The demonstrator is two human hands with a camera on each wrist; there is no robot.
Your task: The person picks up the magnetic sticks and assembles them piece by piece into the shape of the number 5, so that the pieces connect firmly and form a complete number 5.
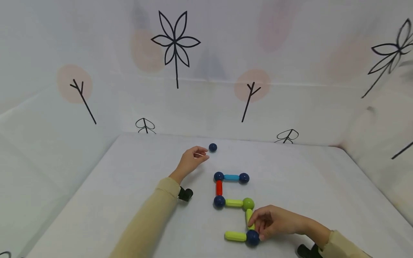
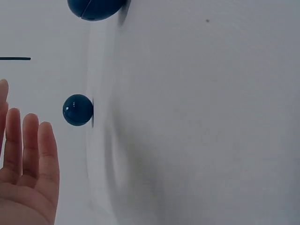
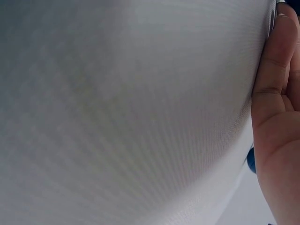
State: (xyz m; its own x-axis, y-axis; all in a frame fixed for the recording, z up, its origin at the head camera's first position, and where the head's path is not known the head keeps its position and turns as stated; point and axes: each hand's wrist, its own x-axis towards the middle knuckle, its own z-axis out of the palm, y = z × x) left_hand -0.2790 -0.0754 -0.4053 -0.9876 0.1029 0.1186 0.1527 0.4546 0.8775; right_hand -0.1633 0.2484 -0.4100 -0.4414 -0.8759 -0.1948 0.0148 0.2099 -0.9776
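A zigzag of magnetic building rods and balls lies on the white cloth. It has a light blue rod [image 1: 231,177], a red rod [image 1: 219,188], several yellow-green rods [image 1: 235,236], a green ball [image 1: 248,204] and several dark blue balls. My right hand [image 1: 279,221] has curled fingers on the upright yellow-green rod [image 1: 249,216], its thumb against the bottom blue ball [image 1: 252,238]. Farther back, my left hand [image 1: 190,161] reaches beside a loose blue ball [image 1: 212,147], thumb and fingers parted, with a small gap to it. In the left wrist view its fingers [image 2: 31,145] look extended.
White cloth [image 1: 290,179] covers the table. Behind it rises a pale backdrop [image 1: 206,107] with line-drawn plants, and side walls stand left and right. A black wrist device [image 1: 185,194] sits under the left sleeve, another [image 1: 308,251] under the right.
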